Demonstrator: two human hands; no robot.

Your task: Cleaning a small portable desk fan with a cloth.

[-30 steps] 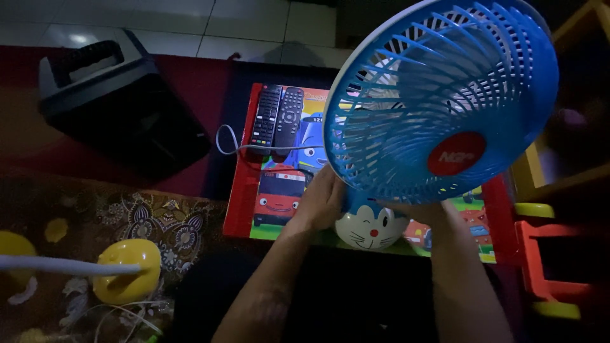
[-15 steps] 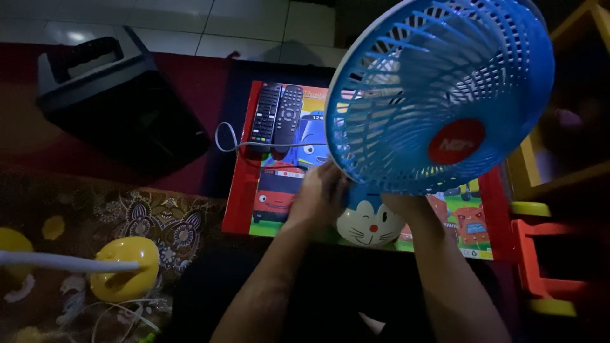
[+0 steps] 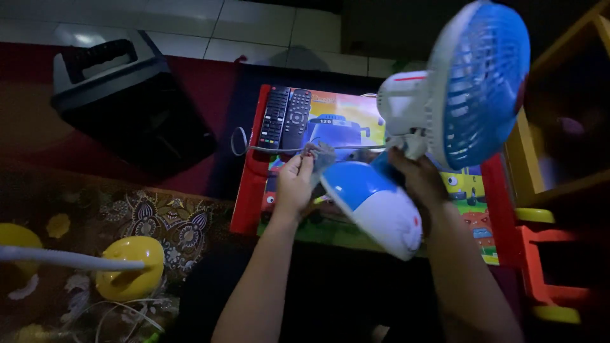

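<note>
Head view: right hand (image 3: 416, 181) grips the neck of a blue-white desk fan (image 3: 445, 114), tilted, at 2 o'clock over a red-edged picture board (image 3: 251, 184). Left hand (image 3: 293, 184) pinches the fan's grey cord (image 3: 279, 150); 2 remotes (image 3: 286, 117) at 12.

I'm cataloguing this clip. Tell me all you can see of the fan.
The fan is a small plastic desk fan: blue grille, white motor housing, blue-and-white rounded base. It is lifted off the table and turned side-on, base tipped toward the camera. The right hand grips its neck; the left hand touches its base where the cord leaves.
</note>
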